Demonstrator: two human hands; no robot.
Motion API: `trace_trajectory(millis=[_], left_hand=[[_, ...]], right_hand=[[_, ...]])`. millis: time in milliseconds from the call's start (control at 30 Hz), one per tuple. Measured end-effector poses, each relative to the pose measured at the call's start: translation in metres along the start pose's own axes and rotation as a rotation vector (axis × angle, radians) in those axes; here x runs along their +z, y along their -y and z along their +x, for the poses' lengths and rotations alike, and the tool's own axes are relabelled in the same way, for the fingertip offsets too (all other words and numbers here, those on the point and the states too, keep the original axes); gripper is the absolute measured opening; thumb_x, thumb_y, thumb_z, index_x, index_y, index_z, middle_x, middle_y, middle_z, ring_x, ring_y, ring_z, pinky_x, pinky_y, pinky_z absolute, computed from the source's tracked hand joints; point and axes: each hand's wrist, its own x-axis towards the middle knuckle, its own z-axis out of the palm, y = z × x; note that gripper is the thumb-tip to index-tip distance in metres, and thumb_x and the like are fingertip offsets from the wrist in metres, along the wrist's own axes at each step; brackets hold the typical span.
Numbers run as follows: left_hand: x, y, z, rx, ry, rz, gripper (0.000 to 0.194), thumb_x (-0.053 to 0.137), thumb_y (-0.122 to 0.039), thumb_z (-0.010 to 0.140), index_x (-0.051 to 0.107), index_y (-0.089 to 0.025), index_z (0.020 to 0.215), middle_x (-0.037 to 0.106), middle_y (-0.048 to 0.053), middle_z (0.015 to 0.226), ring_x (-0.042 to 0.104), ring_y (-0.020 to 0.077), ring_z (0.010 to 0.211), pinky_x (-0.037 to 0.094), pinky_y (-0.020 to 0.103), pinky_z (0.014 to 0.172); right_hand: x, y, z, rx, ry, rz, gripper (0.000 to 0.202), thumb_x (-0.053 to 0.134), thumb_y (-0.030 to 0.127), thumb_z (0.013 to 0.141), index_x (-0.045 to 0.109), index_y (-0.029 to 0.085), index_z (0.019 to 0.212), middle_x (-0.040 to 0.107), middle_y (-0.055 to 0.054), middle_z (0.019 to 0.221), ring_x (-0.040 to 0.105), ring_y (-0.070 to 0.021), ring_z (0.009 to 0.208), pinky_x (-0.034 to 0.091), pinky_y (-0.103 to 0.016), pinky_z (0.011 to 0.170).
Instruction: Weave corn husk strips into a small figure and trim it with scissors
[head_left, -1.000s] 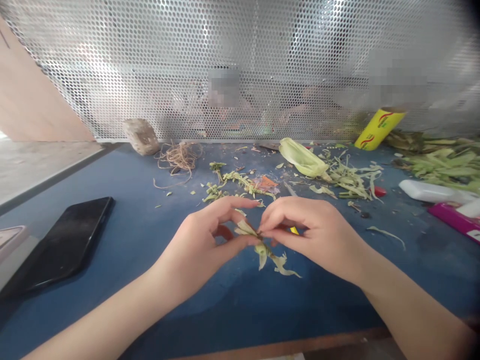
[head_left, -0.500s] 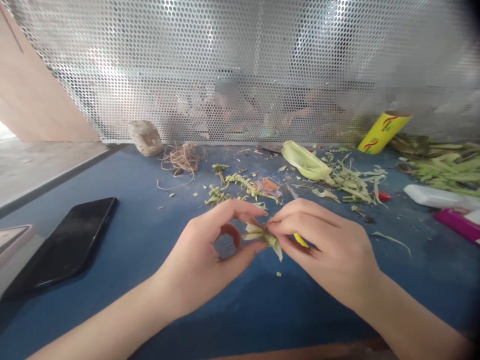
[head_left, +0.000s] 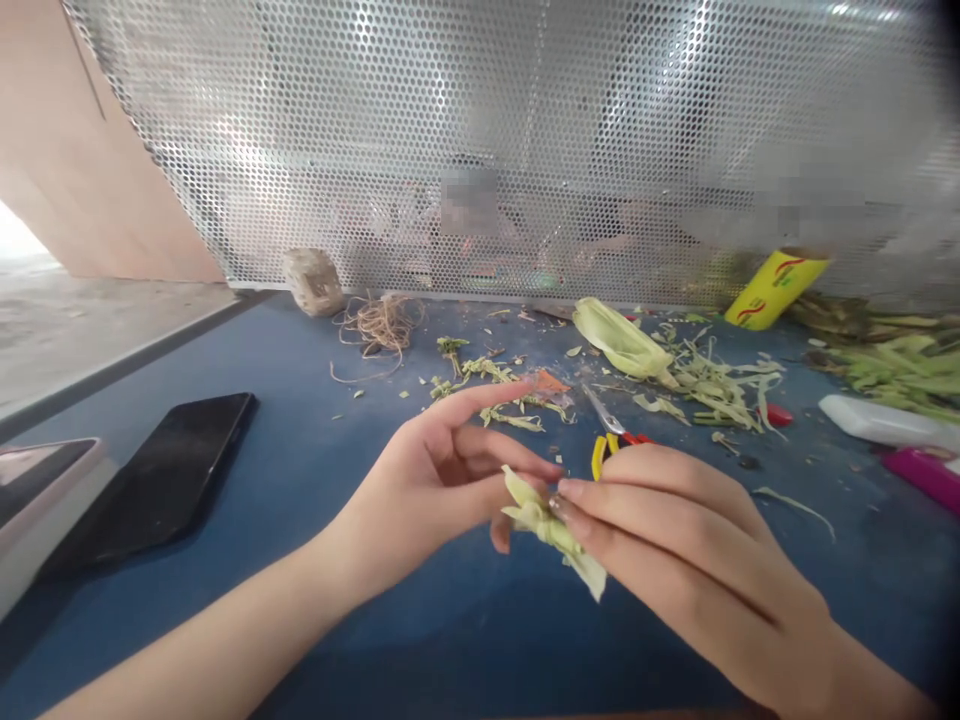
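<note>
A small piece of pale green corn husk (head_left: 551, 525), tied into a knot with loose flared ends, is in front of me just above the table. My right hand (head_left: 697, 550) pinches it between thumb and fingertips. My left hand (head_left: 442, 470) has its thumb and middle finger closed at the upper end of the husk, while its index finger stretches out. The thumb tip is partly hidden behind the husk. Beyond my right hand lie scissors (head_left: 604, 415) with yellow and red handles, partly covered by that hand.
Scraps of knotted husk (head_left: 517, 415) litter the blue table (head_left: 360, 620). Farther back are twine (head_left: 382, 325), a jar (head_left: 313, 282), a corn husk bundle (head_left: 619, 338), shredded strips (head_left: 720, 375) and a yellow tube (head_left: 776, 290). A phone (head_left: 157, 470) lies left; a perforated metal screen (head_left: 375, 130) stands behind.
The knotted husk has come lower and turned, showing more fully. My left index finger has straightened away from it. My right hand has shifted right and down, uncovering more of the scissors.
</note>
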Motion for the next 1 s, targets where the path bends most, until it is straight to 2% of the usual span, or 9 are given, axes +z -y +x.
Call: trace_trajectory(millis=[133, 300, 433, 567, 700, 833, 1000], left_hand=[[-0.003, -0.001, -0.004, 0.078, 0.026, 0.13, 0.055, 0.061, -0.005, 0.069, 0.049, -0.026, 0.118, 0.069, -0.001, 0.072, 0.061, 0.0102, 0.051, 0.052, 0.02, 0.047], [-0.004, 0.0, -0.009, 0.208, 0.029, 0.321, 0.058, 0.06, -0.007, 0.071, 0.043, -0.027, 0.123, 0.069, 0.0, 0.073, 0.064, 0.0141, 0.057, 0.056, 0.023, 0.049], [-0.002, 0.001, -0.012, 0.304, -0.003, 0.387, 0.064, 0.055, 0.003, 0.07, 0.042, -0.028, 0.125, 0.068, -0.001, 0.073, 0.064, 0.0143, 0.061, 0.057, 0.022, 0.049], [0.0, 0.002, -0.014, 0.406, -0.023, 0.443, 0.07, 0.052, 0.008, 0.069, 0.039, -0.029, 0.127, 0.067, -0.001, 0.075, 0.065, 0.0154, 0.068, 0.058, 0.023, 0.055], [0.0, 0.003, -0.014, 0.429, -0.026, 0.446, 0.066, 0.054, 0.003, 0.071, 0.037, -0.027, 0.128, 0.065, -0.001, 0.074, 0.063, 0.0135, 0.064, 0.056, 0.02, 0.05], [0.0, 0.003, -0.013, 0.46, -0.047, 0.455, 0.063, 0.055, 0.004, 0.069, 0.04, -0.025, 0.124, 0.064, -0.001, 0.072, 0.063, 0.0136, 0.065, 0.056, 0.02, 0.051], [-0.001, 0.002, -0.013, 0.524, -0.061, 0.502, 0.062, 0.057, 0.006, 0.065, 0.043, -0.024, 0.117, 0.066, -0.001, 0.074, 0.065, 0.0147, 0.069, 0.057, 0.021, 0.056]], right_hand=[[-0.001, -0.004, 0.0, -0.039, 0.066, 0.009, 0.014, 0.051, 0.016, 0.081, 0.064, 0.021, 0.082, 0.067, 0.0, 0.088, 0.057, -0.0142, 0.084, 0.05, -0.027, 0.07], [-0.002, -0.005, 0.001, -0.064, 0.045, -0.004, 0.017, 0.049, 0.014, 0.082, 0.064, 0.021, 0.076, 0.068, 0.0, 0.086, 0.057, -0.0154, 0.082, 0.048, -0.031, 0.067], [-0.001, -0.003, -0.001, -0.045, 0.054, 0.029, 0.011, 0.054, 0.014, 0.078, 0.063, 0.02, 0.078, 0.068, -0.002, 0.085, 0.058, -0.0169, 0.081, 0.05, -0.033, 0.071], [0.0, -0.002, -0.002, 0.037, 0.041, 0.069, 0.012, 0.059, 0.01, 0.073, 0.062, 0.019, 0.081, 0.068, -0.003, 0.085, 0.057, -0.0185, 0.083, 0.05, -0.036, 0.072], [0.002, -0.004, 0.005, 0.113, -0.009, 0.08, 0.017, 0.058, 0.003, 0.071, 0.062, 0.02, 0.074, 0.068, -0.001, 0.079, 0.057, -0.0176, 0.08, 0.049, -0.033, 0.069], [0.006, -0.006, 0.009, 0.237, -0.001, 0.292, 0.018, 0.058, 0.0, 0.07, 0.059, 0.017, 0.071, 0.065, -0.004, 0.077, 0.058, -0.0157, 0.075, 0.049, -0.032, 0.069], [0.01, -0.005, 0.004, 0.431, 0.004, 0.562, 0.015, 0.058, 0.004, 0.073, 0.057, 0.018, 0.077, 0.06, -0.004, 0.081, 0.058, -0.0135, 0.074, 0.049, -0.028, 0.061]])
